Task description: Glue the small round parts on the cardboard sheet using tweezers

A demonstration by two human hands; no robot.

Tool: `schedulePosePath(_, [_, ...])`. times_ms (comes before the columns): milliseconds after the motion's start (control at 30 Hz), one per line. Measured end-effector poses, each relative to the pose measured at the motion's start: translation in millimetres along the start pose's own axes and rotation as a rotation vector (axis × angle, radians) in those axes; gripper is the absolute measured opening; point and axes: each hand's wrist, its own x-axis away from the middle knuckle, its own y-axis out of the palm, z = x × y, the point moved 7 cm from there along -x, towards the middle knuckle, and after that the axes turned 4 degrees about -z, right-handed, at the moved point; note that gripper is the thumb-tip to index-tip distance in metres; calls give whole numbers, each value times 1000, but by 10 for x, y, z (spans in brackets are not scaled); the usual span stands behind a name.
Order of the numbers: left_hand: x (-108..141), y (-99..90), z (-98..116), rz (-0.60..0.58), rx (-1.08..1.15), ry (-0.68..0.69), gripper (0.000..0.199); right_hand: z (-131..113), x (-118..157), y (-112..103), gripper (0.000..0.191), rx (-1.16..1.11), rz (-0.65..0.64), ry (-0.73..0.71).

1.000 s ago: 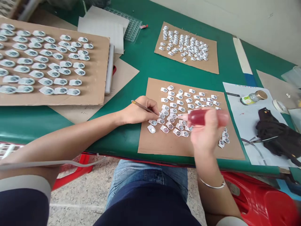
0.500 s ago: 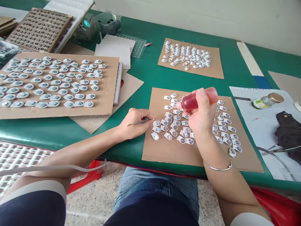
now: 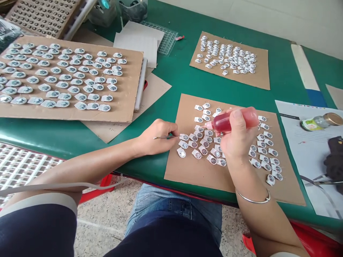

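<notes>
My right hand is wrapped round a squeeze bottle of red liquid, tilted so its nozzle points left and slightly down. The nozzle tip is at one of the small white tabbed discs on a cardboard sheet; I cannot tell whether it touches. Fingers closed, my left hand rests at the sheet's left edge, gripping a slim metal tool whose tip lies beside the leftmost discs. Each disc has a dark ring-like print. Some discs are hidden behind my right hand and the bottle.
At left, a larger cardboard bears rows of similar discs. A smaller disc-covered cardboard lies at the back. On the right, a paper sheet carries a glass bottle and dark cloth. A pegged board leans back left.
The view has shifted, so the boards sit differently in frame. The bottle's nozzle has moved down to a lower disc. Both hands keep their holds.
</notes>
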Motion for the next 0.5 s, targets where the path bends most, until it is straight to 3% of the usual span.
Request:
schedulePosePath(200, [19, -22, 31, 37, -24, 26, 8, -16, 41, 26, 22, -25, 5, 2])
schedulePosePath(500, [46, 84, 96, -46, 19, 139, 12, 20, 64, 71, 24, -71, 33, -3])
